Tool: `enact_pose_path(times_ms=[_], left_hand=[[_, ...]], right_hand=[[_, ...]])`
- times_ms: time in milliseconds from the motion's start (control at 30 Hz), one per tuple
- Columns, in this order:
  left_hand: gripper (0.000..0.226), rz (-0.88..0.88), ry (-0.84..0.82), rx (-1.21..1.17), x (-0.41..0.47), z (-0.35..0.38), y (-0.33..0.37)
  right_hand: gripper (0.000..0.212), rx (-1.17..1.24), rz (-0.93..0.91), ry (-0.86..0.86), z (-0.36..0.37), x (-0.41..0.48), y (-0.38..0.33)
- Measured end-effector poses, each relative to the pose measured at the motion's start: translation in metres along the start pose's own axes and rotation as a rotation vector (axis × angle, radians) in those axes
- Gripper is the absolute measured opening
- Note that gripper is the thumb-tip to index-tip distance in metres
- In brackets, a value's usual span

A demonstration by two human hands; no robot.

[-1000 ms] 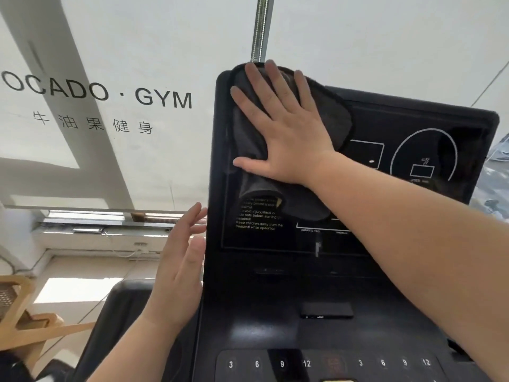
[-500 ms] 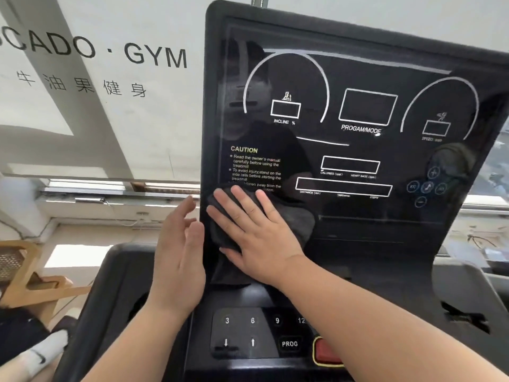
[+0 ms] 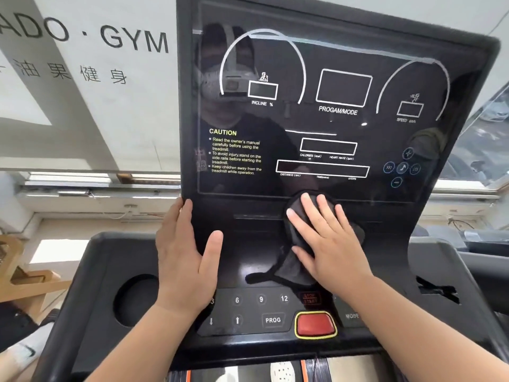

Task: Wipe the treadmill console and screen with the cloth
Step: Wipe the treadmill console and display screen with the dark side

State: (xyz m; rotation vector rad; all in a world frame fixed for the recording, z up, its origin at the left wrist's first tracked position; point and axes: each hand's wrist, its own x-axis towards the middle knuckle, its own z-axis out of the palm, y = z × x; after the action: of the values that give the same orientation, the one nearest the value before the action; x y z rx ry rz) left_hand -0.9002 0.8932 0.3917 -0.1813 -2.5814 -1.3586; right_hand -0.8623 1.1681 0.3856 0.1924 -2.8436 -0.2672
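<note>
The black treadmill console (image 3: 391, 244) fills the view, with its glossy screen (image 3: 325, 119) tilted up above a button panel (image 3: 261, 310). My right hand (image 3: 327, 244) lies flat, fingers spread, pressing a dark grey cloth (image 3: 289, 266) against the console just under the screen's lower edge. Part of the cloth trails down to the left below the palm. My left hand (image 3: 184, 252) rests flat on the console's left side, thumb on the surface, fingers at the screen's lower left corner; it holds nothing.
A red stop button (image 3: 314, 323) with a yellow rim sits below my right wrist. A round cup holder (image 3: 135, 299) is at the console's left. A white wall with "GYM" lettering (image 3: 135, 40) lies behind. Wooden furniture (image 3: 24, 279) stands at the far left.
My right hand slid the cloth from the screen's top left down past its lower edge, then right to the middle of the console. My left hand moved from the side edge onto the console face.
</note>
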Motion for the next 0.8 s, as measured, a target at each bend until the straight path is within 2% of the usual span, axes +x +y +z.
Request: enact_pose_path(times_ms=[167,267,467,633,800], left_hand=[[0.078,0.007,-0.001,0.043,-0.003,0.001,0.004],[0.075,0.053,0.031,0.108,-0.006,0.001,0.004],[0.074,0.162,0.011,0.215,-0.013,0.009,0.006],[0.073,0.256,-0.051,0.257,-0.016,0.025,0.014],[0.074,0.233,-0.113,0.288,-0.018,0.033,0.009]], right_hand=[[0.083,0.082,-0.065,-0.059,-0.01,0.026,-0.061],[0.078,0.134,-0.12,-0.075,-0.011,0.043,-0.095],[0.071,0.135,-0.149,-0.11,-0.011,0.029,-0.077],[0.072,0.201,0.051,-0.108,-0.005,-0.019,-0.019],[0.082,0.233,0.268,-0.076,-0.01,-0.045,0.015]])
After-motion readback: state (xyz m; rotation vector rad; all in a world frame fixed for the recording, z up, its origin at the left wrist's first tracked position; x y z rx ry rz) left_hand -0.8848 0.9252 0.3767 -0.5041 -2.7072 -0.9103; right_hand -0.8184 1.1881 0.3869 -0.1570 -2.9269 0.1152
